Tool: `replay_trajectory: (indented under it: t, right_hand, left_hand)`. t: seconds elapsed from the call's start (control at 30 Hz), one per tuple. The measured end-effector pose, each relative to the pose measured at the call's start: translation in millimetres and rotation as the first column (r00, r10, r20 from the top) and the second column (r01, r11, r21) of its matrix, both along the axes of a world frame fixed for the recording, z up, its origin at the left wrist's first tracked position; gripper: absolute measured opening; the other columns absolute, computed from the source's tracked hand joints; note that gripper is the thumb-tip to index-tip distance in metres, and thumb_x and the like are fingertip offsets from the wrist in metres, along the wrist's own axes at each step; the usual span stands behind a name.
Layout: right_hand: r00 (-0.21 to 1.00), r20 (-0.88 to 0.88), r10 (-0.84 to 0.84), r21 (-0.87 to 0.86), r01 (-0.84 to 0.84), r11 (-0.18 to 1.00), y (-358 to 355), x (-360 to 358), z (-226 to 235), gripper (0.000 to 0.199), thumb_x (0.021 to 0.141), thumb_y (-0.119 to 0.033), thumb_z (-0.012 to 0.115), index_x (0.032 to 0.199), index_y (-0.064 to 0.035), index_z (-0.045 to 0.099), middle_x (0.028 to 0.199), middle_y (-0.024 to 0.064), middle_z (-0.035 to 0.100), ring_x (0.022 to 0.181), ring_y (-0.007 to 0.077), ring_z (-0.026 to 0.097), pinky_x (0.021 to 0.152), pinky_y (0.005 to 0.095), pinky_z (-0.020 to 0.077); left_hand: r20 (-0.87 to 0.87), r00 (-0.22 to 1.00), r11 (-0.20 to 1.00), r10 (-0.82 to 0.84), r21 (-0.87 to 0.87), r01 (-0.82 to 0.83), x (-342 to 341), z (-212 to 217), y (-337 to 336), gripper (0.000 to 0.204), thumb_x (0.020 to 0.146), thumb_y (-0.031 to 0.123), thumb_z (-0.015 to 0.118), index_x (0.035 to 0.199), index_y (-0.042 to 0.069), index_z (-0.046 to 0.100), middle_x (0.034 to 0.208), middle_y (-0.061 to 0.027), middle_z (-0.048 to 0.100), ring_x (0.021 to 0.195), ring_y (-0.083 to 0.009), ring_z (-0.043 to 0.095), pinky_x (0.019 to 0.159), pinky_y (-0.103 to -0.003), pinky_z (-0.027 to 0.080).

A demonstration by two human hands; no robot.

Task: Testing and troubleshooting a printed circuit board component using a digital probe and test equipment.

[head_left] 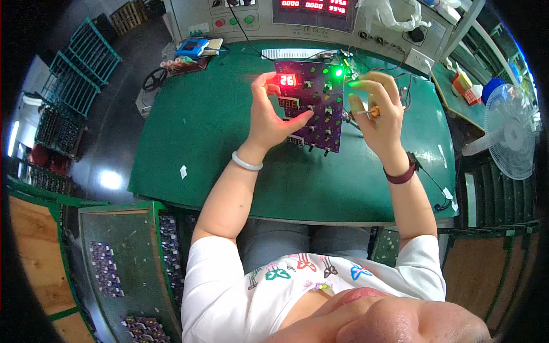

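Observation:
A purple circuit board [313, 123] with small switches, knobs and digit displays is held tilted up over the green bench. My left hand [269, 114] grips it by its left edge, the thumb lying across its face near a small knob. A red digit display [287, 80] glows beside my left fingers, and a green light [338, 72] shines at the board's upper right. Just right of the board is my right hand [380, 108], thumb and forefinger apart beside its edge. A small orange-handled tool [374, 111] sits in the curl of this hand; its tip is hard to make out.
Behind the board stands a grey test console [257, 28] with lit readouts. Wires [406, 86] and a blue device [193, 47] lie on the green bench [189, 131]. A fan [513, 132] stands right. More boards [106, 268] rest on a lower surface at left.

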State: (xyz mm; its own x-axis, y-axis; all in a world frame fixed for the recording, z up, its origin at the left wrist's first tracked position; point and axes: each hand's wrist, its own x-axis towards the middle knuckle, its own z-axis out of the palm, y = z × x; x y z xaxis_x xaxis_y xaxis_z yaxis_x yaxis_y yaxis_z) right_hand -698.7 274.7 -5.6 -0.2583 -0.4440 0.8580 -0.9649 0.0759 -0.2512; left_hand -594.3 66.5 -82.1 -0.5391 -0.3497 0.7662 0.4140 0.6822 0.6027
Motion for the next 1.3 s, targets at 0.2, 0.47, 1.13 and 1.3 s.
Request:
replay_trajectory:
  t: [0.2, 0.47, 1.13, 1.3]
  right_hand:
    - [0.984, -0.102, 0.144, 0.243, -0.116, 0.963, -18, 0, 39, 0.026, 0.077, -0.016, 0.081, 0.101, -0.0164, 0.074, 0.132, 0.0051, 0.061, 0.081, 0.0204, 0.069, 0.066, 0.0332, 0.0577]
    - [0.979, -0.183, 0.086, 0.259, -0.037, 0.965, -27, 2, 14, 0.033, 0.079, -0.016, 0.078, 0.111, -0.0268, 0.078, 0.140, 0.0059, 0.058, 0.081, 0.0206, 0.072, 0.068, 0.0328, 0.0596]
    - [0.989, 0.001, 0.149, -0.012, -0.149, 0.989, -33, 8, 2, 0.016, 0.071, -0.010, 0.085, 0.082, -0.0078, 0.075, 0.126, 0.0112, 0.067, 0.093, 0.0239, 0.072, 0.075, 0.0328, 0.0579]
    - [0.995, -0.027, 0.099, -0.060, -0.101, 0.993, -35, 9, 2, 0.017, 0.071, -0.013, 0.085, 0.076, -0.0054, 0.070, 0.123, 0.0094, 0.067, 0.085, 0.0249, 0.072, 0.069, 0.0333, 0.0586]
  left_hand:
    - [0.001, 1.000, 0.999, 0.008, -0.035, -0.008, 0, 3, -5, 0.097, 0.064, 0.020, 0.093, 0.137, 0.002, 0.032, 0.124, -0.0120, 0.048, 0.107, -0.0204, 0.054, 0.095, -0.037, 0.046]
    - [-0.005, 1.000, 0.999, 0.002, -0.032, -0.002, 5, 3, -1, 0.094, 0.061, 0.024, 0.095, 0.133, 0.000, 0.039, 0.123, -0.0140, 0.049, 0.105, -0.0241, 0.058, 0.095, -0.039, 0.050]
    - [-0.006, 1.000, 0.998, 0.020, -0.058, -0.020, 6, 3, 2, 0.093, 0.060, 0.025, 0.096, 0.131, 0.001, 0.040, 0.127, -0.0155, 0.050, 0.114, -0.0271, 0.056, 0.100, -0.040, 0.047]
    - [-0.027, 0.999, 0.993, 0.044, -0.110, -0.047, 3, 0, 0, 0.094, 0.060, 0.025, 0.096, 0.132, 0.001, 0.040, 0.127, -0.0153, 0.050, 0.113, -0.0269, 0.057, 0.099, -0.040, 0.047]
